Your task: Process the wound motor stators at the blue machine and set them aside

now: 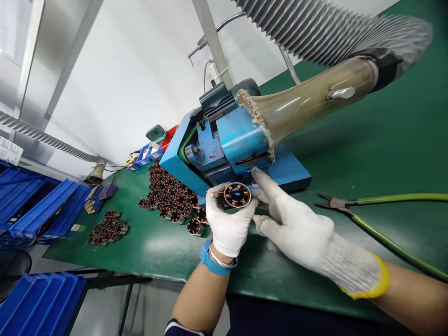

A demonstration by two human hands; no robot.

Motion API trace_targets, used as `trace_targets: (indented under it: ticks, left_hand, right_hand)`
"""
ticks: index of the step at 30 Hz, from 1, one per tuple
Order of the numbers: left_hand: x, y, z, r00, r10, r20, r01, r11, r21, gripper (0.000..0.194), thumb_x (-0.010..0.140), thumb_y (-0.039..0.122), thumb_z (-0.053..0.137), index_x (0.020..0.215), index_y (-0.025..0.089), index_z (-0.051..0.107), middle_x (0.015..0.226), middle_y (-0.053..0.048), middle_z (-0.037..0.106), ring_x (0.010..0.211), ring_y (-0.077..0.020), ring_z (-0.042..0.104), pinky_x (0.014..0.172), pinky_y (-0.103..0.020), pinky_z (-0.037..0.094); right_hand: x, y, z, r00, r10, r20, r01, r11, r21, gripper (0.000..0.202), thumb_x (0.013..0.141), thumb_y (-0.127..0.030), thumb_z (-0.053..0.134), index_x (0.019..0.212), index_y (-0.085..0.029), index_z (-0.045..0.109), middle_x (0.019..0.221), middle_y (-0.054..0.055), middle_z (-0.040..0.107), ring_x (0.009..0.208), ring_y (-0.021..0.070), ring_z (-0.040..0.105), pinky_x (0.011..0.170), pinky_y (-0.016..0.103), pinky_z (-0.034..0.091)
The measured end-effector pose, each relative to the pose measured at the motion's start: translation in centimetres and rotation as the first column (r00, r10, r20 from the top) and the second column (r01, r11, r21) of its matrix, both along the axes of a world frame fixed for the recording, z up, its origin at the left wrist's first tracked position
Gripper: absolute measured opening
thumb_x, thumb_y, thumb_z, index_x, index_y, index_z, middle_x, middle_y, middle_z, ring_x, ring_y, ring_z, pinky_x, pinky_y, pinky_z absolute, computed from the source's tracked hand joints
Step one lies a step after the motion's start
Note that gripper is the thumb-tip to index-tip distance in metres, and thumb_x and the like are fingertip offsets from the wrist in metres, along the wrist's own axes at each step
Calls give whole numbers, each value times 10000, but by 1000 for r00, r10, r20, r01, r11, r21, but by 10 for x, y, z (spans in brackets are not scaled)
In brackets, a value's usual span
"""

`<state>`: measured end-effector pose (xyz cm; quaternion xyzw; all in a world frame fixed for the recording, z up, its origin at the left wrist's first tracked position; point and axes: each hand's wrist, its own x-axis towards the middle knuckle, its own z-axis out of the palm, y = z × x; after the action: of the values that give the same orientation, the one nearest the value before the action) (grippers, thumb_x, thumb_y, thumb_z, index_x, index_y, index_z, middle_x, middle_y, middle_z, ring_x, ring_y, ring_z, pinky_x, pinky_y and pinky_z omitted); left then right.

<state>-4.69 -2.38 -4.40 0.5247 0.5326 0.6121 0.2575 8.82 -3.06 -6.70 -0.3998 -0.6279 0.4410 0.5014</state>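
Note:
My left hand (229, 226), in a white glove with a blue wristband and a metal bangle at the wrist, is wrapped round a round motor stator (237, 195). The stator's open end, with copper windings and a black centre, faces up. Just to its right is my right hand (297, 224), in a white knitted glove with a yellow cuff. Its fingers are apart, and the fingertips are beside the stator and the left hand. Behind both hands stands a blue machine (241, 135) with a motor and a wide duct (311, 102).
Many stators (171, 193) stand left of the machine, with a smaller pile (108, 227) farther left. Green-handled pliers (338, 204) lie at the right on the green table (157, 247). Blue bins (44, 210) are at the far left. A grey hose (315, 28) hangs above.

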Motion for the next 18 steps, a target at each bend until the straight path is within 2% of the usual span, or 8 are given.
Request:
trace_targets:
  ticks: [2,5,7,9,10,13,15,18]
  left_hand:
    - [-1,0,-3,998,53,-45,-51,998,44,501,662,322,927,1034,203,614,1006,-37,714,910,-187,727,926,-362,594]
    - [-2,2,-7,986,132,-100,-123,988,95,536,638,319,940,1043,206,607,1026,-39,695,934,-198,717,946,-377,585]
    - [-3,3,-9,981,138,-134,-123,986,117,538,636,324,944,1038,210,605,1024,-41,685,931,-204,711,943,-386,585]
    - [-2,2,-10,980,103,-169,-80,987,138,513,660,323,933,1042,212,610,1021,-44,677,918,-203,706,924,-388,589]
    - [-2,1,-10,979,79,-191,-50,987,151,500,672,318,926,1049,214,615,1028,-49,673,921,-205,705,916,-389,592]
    - [-1,-2,-10,957,-12,-290,72,978,195,468,668,292,915,1040,226,639,1037,-53,660,942,-213,702,893,-388,599]
    - [2,-4,-8,942,-47,-331,117,974,196,461,628,289,930,985,228,645,1005,-44,650,919,-212,701,868,-383,605]
    - [10,-5,-3,962,-21,-273,61,989,136,504,571,289,949,945,219,618,982,-42,658,902,-218,708,861,-391,610]
  right_hand:
    - [0,-2,5,988,5,-156,5,998,61,870,905,-186,545,1691,-271,183,1476,149,640,1372,315,616,1103,539,560]
    - [2,2,10,928,-81,-363,130,985,112,799,956,-259,565,1671,-297,210,1499,155,616,1375,313,614,1097,542,576]
    - [2,7,10,905,-110,-410,129,991,20,663,957,-338,633,1580,-303,408,1421,146,674,1284,326,681,1003,516,642]
    - [0,11,9,906,-52,-419,8,994,-108,456,924,-397,712,1359,-283,636,1279,129,752,1151,329,749,902,474,686]
    - [-1,12,9,902,-13,-432,-59,986,-155,388,894,-424,756,1247,-271,699,1218,118,777,1107,329,764,895,469,688]
    - [0,15,16,868,-22,-496,-110,966,-235,380,798,-526,841,1049,-250,767,1058,93,814,1011,324,785,919,480,677]
    - [7,18,22,851,-106,-515,-56,955,-290,367,748,-561,870,917,-252,769,920,79,813,863,304,790,830,468,692]
    - [20,25,25,804,-288,-520,99,927,-362,303,751,-518,872,829,-267,720,846,67,792,769,284,769,720,444,688]
